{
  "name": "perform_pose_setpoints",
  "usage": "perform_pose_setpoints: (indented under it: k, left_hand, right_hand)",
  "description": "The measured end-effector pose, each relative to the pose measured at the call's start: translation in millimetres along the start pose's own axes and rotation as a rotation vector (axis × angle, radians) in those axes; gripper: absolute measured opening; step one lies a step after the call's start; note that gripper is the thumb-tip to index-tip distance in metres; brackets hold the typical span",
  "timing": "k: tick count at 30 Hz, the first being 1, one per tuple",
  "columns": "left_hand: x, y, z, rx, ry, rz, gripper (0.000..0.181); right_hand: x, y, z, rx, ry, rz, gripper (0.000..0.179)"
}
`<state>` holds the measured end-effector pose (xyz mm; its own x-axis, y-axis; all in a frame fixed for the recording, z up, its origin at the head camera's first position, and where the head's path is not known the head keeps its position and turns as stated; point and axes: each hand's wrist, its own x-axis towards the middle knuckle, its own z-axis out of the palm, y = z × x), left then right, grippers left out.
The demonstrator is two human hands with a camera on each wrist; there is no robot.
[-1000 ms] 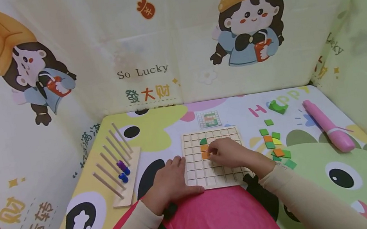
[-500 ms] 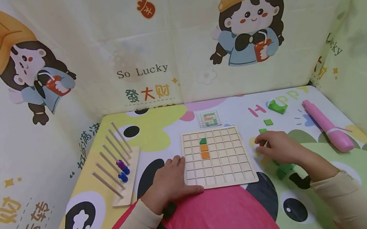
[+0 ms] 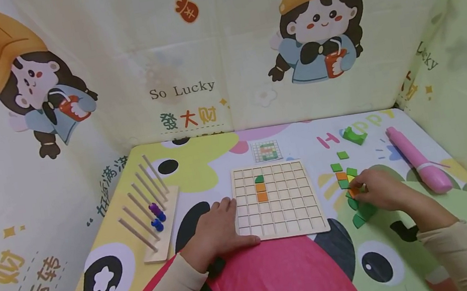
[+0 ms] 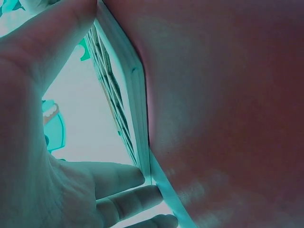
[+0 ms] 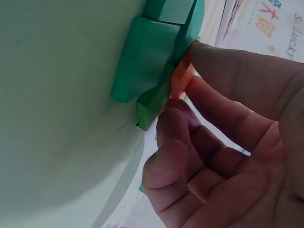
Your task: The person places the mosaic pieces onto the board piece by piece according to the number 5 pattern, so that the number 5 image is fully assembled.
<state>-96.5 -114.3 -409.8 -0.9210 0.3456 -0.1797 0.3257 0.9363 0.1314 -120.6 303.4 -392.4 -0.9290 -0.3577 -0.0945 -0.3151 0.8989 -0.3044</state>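
My right hand (image 3: 383,191) pinches an orange square tile (image 5: 183,76) between thumb and fingers, at the heap of loose tiles right of the board. Green tiles (image 5: 145,59) lie against it in the right wrist view. My left hand (image 3: 216,231) rests at the near left corner of the wooden grid board (image 3: 292,207), thumb along the front edge and fingers at the left side. On the board, a green round-cornered tile (image 3: 259,179) stands above two orange square tiles (image 3: 261,192) in one column.
Behind the board lies a small pattern card (image 3: 266,151). A peg rack (image 3: 169,233) with blue and purple pieces stands left. Farther right are a green curved block (image 3: 354,136), a pink baton-like object (image 3: 418,158) and loose green tiles (image 3: 342,155).
My right hand has left the board's orange tiles, moved right to the loose tiles and taken hold of an orange one. The left hand has stayed in place.
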Motion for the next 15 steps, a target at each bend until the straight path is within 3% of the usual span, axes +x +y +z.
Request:
perform_pose_setpoints:
  k: [6,15]
  left_hand:
    - [0.4,-0.8,0.5,-0.006,0.004,0.004,0.119]
    - [1.6,-0.7,1.2,-0.001,0.001,0.0,0.12]
  right_hand:
    - [-1.7,1.8,2.6,0.044,0.014,0.031,0.015]
    - [-2.8,7.7,7.8,0.103,0.03,0.078,0.026]
